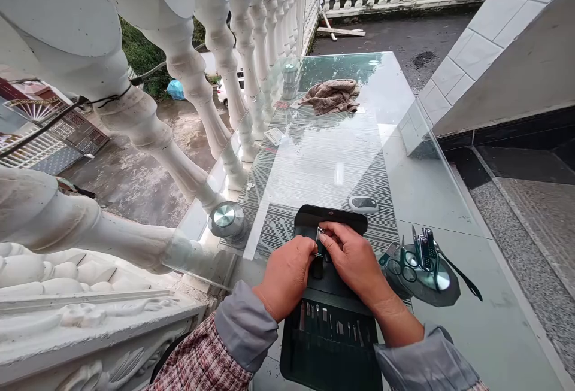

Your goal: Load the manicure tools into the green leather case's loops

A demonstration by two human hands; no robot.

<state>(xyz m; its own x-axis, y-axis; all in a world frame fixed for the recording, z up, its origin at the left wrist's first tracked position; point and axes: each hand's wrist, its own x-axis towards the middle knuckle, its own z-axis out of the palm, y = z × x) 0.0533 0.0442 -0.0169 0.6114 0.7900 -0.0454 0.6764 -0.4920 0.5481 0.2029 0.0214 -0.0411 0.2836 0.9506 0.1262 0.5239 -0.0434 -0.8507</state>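
Observation:
A dark manicure case (330, 373) lies unfolded on the glass tabletop, with a row of slim metal tools (330, 322) tucked in its lower panel. Over its upper part, my right hand (353, 256) pinches a small silver tool, which looks like a nail clipper (320, 234). Close against it, my left hand (287, 271) is closed, its fingertips turned inward, and what they grip is hidden. A short dark piece (317, 266) shows just below the fingers. To the right lie scissors (408, 268) and several dark-handled clippers (426, 247).
A computer mouse (363, 203) sits beyond the case. Farther off on the glass table (449, 199) lies a crumpled brown cloth (332, 96). White balusters (193, 79) run along the left. A tiled wall (480, 49) and dark steps (530, 169) stand at right.

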